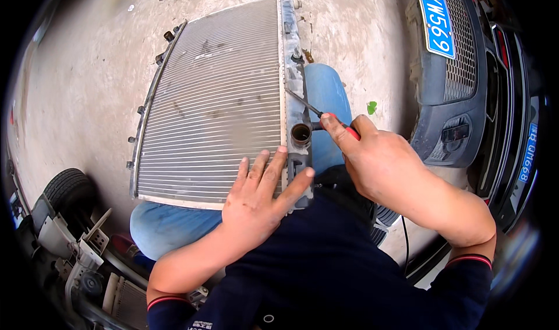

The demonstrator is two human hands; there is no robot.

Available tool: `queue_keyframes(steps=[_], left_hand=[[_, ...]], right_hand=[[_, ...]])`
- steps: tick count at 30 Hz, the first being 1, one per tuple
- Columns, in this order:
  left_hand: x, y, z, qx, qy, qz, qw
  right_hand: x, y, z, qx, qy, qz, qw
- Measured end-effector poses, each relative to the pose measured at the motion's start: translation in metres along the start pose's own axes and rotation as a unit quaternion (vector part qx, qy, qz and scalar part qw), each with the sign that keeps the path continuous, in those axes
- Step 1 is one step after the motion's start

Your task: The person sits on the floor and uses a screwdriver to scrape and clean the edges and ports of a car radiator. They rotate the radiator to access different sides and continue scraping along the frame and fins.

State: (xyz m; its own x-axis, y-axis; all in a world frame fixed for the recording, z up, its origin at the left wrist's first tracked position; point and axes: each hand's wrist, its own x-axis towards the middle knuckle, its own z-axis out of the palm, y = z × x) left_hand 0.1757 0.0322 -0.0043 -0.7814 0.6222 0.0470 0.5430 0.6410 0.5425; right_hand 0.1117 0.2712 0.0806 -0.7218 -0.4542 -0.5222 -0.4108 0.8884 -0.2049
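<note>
A car radiator [215,91] with a finned metal core rests across my lap, its dark plastic end tank [296,91] along the right side. My right hand [378,155] is wrapped round the red handle of a screwdriver [307,104]. The tool's dark shaft slants up and left, and its tip meets the seam between core and end tank. Just below the shaft, a round hose neck [300,133] opens toward me. Flat on the radiator's lower right corner lies my left hand [256,191], fingers spread, thumb over the end tank.
Car bumpers [448,97] with blue licence plates stand on the right. At the lower left are a black tyre [69,193] and a heap of metal car parts [93,254]. A green leaf [371,107] lies on the concrete floor [355,33]. A black cable [406,245] hangs at lower right.
</note>
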Motion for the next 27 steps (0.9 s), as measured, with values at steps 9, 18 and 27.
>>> queue_keyframes(steps=[9,18,27], left_hand=[[0.007,0.005,0.003,-0.003,0.032,0.012,0.999],[0.010,0.005,0.005,-0.005,0.045,0.000,0.999],[0.015,0.006,0.002,-0.015,0.049,0.008,0.999]], right_hand=[[0.003,-0.015,0.011,-0.139,0.064,0.018,0.988],[0.019,-0.006,-0.028,0.024,0.018,0.008,1.000],[0.018,-0.012,-0.024,-0.081,-0.003,0.017,0.997]])
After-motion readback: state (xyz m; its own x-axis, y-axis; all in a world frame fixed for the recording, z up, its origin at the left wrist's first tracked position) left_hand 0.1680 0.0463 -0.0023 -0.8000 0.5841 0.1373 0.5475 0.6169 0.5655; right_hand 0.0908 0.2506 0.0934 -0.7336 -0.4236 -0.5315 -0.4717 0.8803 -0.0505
